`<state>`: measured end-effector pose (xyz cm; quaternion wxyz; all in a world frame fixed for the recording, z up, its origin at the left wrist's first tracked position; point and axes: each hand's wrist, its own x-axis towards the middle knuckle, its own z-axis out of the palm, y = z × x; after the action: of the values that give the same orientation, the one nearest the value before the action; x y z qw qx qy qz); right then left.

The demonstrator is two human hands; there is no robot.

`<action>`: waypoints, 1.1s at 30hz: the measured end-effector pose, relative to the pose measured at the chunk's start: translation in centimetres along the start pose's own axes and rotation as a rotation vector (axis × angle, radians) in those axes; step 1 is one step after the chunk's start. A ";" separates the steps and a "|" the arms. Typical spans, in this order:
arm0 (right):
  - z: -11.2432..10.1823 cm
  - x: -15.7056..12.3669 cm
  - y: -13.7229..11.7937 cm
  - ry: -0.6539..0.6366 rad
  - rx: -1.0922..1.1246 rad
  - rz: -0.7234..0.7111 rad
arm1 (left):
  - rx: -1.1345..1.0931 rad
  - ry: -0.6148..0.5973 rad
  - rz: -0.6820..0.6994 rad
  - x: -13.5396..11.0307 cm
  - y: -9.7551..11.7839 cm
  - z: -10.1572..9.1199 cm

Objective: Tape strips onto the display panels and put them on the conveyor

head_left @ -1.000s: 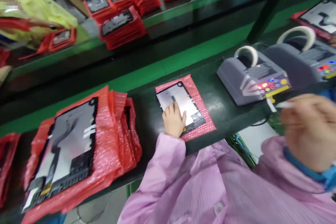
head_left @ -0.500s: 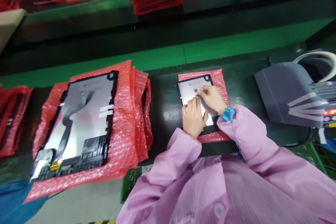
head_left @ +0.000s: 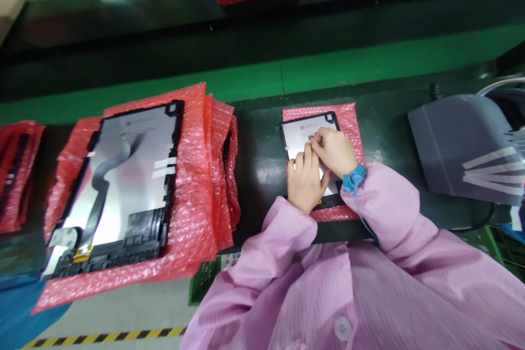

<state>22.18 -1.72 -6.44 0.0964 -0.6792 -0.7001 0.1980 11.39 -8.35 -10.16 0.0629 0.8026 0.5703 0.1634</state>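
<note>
- The panel [head_left: 292,138] is lying on its red wrap [head_left: 351,126] on the table [head_left: 262,172], in front of the person; its back is facing up.
- The left hand [head_left: 305,179] is resting palm down on the panel, fingers stretched out, seemingly steadying or pressing it rather than gripping.
- The right hand [head_left: 335,152] is bending over the panel's middle, its fingertips drawn together beside the left fingers; whether they are pinching anything, I cannot tell.
- Work on this panel seems to be under way, not finished: both hands are touching it, and the right hand is hiding much of its right side, so whether any strip is sitting there is unclear.
- On the person's left, a stack [head_left: 197,175] of red wraps is bearing another panel [head_left: 118,167]; two white strips [head_left: 164,167] are lying across its right edge, so taping looks done there.
- Pale strips [head_left: 490,161] are sticking to the grey machine [head_left: 455,145] at right, apparently unused.
- Covering the panel is not yet done: its back is showing bare.
</note>
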 end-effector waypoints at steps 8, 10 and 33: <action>-1.8 -0.6 2.4 0.260 -0.157 0.121 | 0.030 -0.090 -0.008 0.2 0.1 -1.1; -2.0 -1.9 4.6 0.408 -0.137 0.091 | -0.026 -0.057 -0.036 -0.2 -0.2 -1.4; 0.3 -8.6 6.1 0.413 0.225 0.052 | -0.590 0.297 -0.357 -3.7 -3.0 0.9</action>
<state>28.12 -10.31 -8.01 0.3075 -0.7080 -0.6215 0.1342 7.86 -10.69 -12.54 0.2356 0.6054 0.6325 0.4219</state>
